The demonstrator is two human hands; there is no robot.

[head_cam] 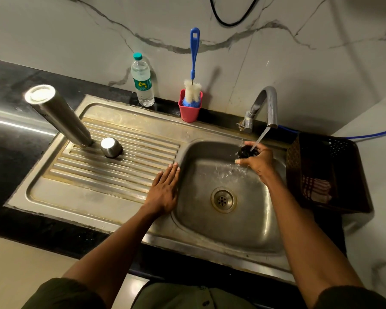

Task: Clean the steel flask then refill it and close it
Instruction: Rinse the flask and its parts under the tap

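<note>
A: Why's the steel flask (58,115) upside down on the drainboard (112,175), far left?

B: Prob. draining; its steel cup (111,147) is inverted just beside it. Your right hand (257,161) grips a dark stopper (246,151) under the tap (265,103) stream, I'd guess to rinse it. Left hand (164,190) lies flat, fingers spread, empty, on the sink (265,228) edge.

A: Hidden?

B: Stopper mostly covered by fingers & water. Flask mouth can't be seen.
</note>
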